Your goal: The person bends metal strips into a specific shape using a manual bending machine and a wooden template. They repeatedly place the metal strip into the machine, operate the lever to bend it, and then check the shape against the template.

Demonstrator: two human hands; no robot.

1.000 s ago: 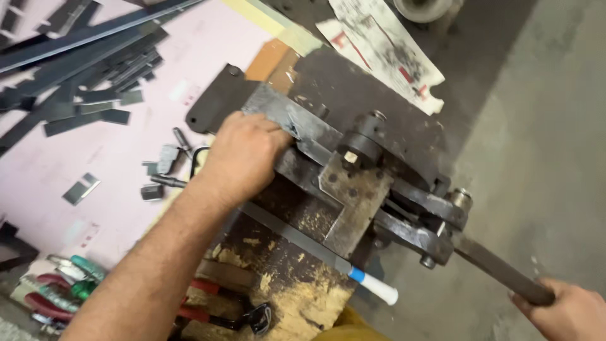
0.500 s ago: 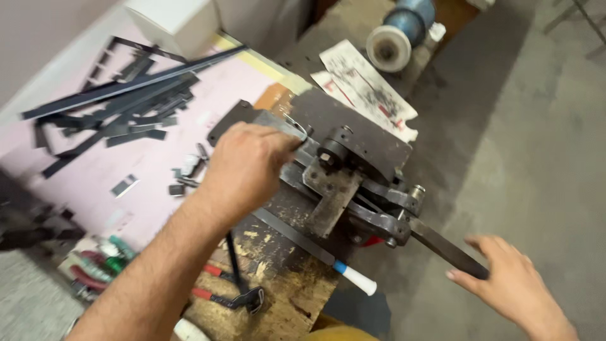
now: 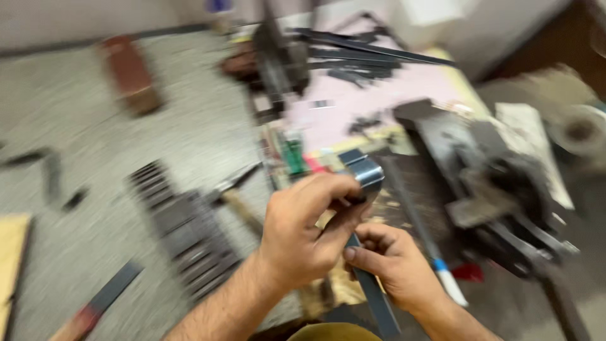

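Workshop table (image 3: pixel 404 107), blurred: your left hand (image 3: pixel 303 230) and right hand (image 3: pixel 391 265) both clamp a bent metal strip (image 3: pixel 363 173); its sharp edges could cut you if it slips.

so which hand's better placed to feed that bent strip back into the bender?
Probably the left hand: it pinches the metal strip near its curled top end. The right hand only steadies the lower part, nearer the bender.

Grey speckled floor (image 3: pixel 126 145) beside a pink-topped workbench (image 3: pixel 379 104).
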